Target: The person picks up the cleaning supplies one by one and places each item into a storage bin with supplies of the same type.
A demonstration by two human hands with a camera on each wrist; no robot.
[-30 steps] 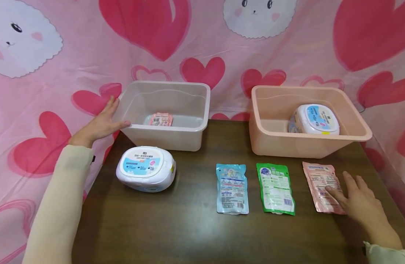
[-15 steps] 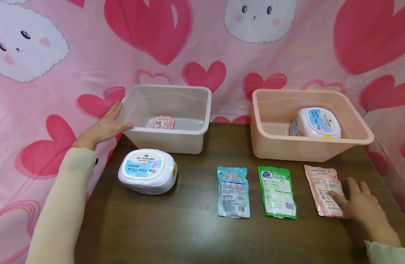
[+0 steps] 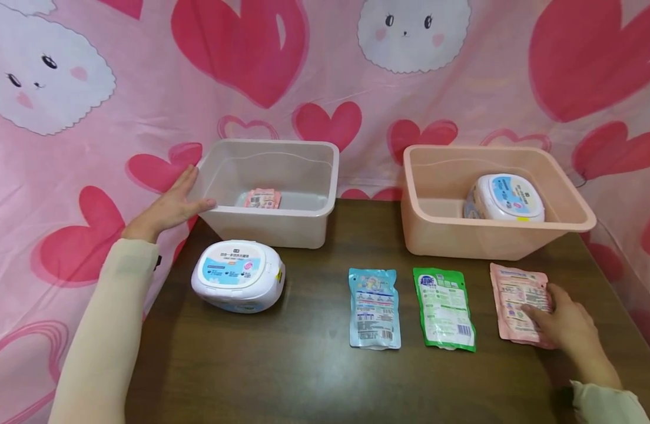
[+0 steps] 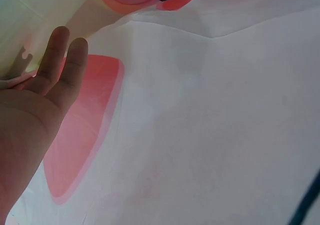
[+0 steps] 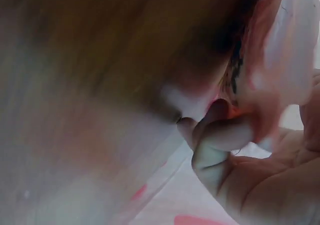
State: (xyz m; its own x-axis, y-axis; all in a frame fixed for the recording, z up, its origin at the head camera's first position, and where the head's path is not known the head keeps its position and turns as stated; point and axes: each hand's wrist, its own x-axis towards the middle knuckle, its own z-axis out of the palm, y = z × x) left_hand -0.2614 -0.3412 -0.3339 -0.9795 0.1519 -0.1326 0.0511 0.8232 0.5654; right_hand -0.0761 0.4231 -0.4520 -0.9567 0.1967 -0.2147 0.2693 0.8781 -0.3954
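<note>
At the right of the head view, my right hand [image 3: 571,327] grips the right edge of a pink pouch [image 3: 516,300], thumb over its face. Its fingers are curled round the pouch edge in the right wrist view. My left hand [image 3: 168,206] rests against the left side of a grey bin [image 3: 261,229], fingers spread and thumb on the rim; straight fingers also show in the left wrist view. Inside the grey bin lies a smaller pink packet [image 3: 263,198]. A green pouch [image 3: 445,309] and a light blue pouch [image 3: 374,309] lie flat left of the pink one.
A white lidded tub [image 3: 238,275] stands in front of the grey bin. The peach bin [image 3: 494,238] at the back right holds a similar white tub [image 3: 507,197]. Behind the wooden table [image 3: 314,377] hangs a pink heart-patterned curtain [image 3: 351,70].
My right hand has closed in on the pink pouch and now grips its edge; the pouch has shifted slightly. My left hand stays at the grey bin. The head view has tilted a little.
</note>
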